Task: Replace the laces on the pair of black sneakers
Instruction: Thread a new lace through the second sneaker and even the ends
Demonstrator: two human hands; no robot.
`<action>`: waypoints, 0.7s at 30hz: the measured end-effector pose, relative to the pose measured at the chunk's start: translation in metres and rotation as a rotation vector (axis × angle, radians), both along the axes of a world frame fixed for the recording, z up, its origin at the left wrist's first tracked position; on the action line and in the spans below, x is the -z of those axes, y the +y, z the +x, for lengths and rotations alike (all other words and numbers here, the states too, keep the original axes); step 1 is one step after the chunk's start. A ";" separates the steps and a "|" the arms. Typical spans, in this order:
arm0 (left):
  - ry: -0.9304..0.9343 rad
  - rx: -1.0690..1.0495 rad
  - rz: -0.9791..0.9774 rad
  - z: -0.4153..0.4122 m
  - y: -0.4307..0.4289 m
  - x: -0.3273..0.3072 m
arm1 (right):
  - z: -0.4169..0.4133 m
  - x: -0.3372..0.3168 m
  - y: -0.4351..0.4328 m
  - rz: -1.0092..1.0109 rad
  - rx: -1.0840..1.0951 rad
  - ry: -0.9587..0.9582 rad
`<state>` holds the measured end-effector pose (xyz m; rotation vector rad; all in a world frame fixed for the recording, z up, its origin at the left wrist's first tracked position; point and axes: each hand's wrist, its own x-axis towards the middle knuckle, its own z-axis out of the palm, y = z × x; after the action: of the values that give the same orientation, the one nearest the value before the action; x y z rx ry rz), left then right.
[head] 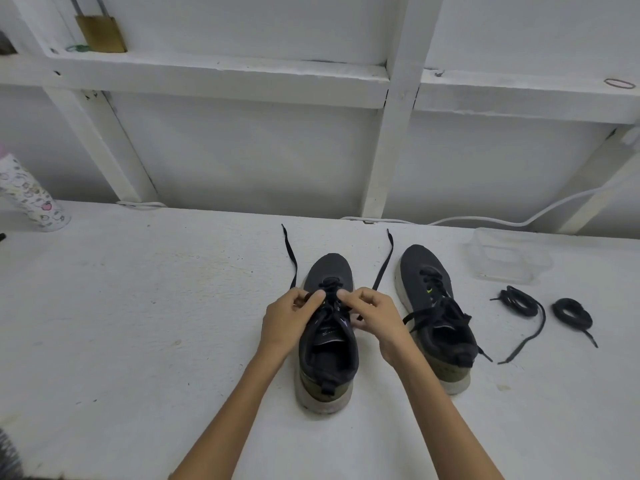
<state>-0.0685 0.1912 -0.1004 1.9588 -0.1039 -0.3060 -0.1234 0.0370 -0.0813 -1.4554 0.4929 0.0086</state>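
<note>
Two black sneakers stand on the white table, toes pointing away. The left sneaker (329,341) sits between my hands. My left hand (294,317) pinches its black lace (291,258) at the lower eyelets on the left side. My right hand (374,317) pinches the same lace on the right side, and both free lace ends run out toward the wall. The right sneaker (436,313) is fully laced with its lace ends loose. Right of it lie two separate black laces: a partly coiled one (523,306) and a tightly coiled one (571,313).
A clear plastic container (505,254) stands at the back right by a white cable (485,220). A patterned cup (31,195) is at the far left. Above, a wall ledge (221,69) carries a brass padlock (100,31).
</note>
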 end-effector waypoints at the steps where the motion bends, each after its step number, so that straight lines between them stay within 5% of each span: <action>1: -0.043 0.024 0.083 0.002 -0.001 0.001 | 0.000 -0.001 0.001 -0.025 -0.014 -0.015; 3: -0.078 0.021 0.134 0.002 -0.001 0.003 | -0.001 0.000 0.002 -0.017 -0.012 -0.032; 8: 0.148 -0.178 -0.300 -0.007 0.002 0.007 | -0.005 0.005 0.002 0.184 0.080 0.028; 11: 0.070 -0.126 -0.247 -0.009 0.005 0.009 | -0.009 0.009 0.003 0.238 0.100 0.019; 21: 0.025 -0.070 -0.226 -0.027 0.022 -0.002 | -0.035 0.015 0.007 -0.105 0.080 -0.061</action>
<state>-0.0954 0.2129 -0.0980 1.7296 -0.0508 -0.2609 -0.1588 0.0438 -0.0968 -1.5329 0.5078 -0.1268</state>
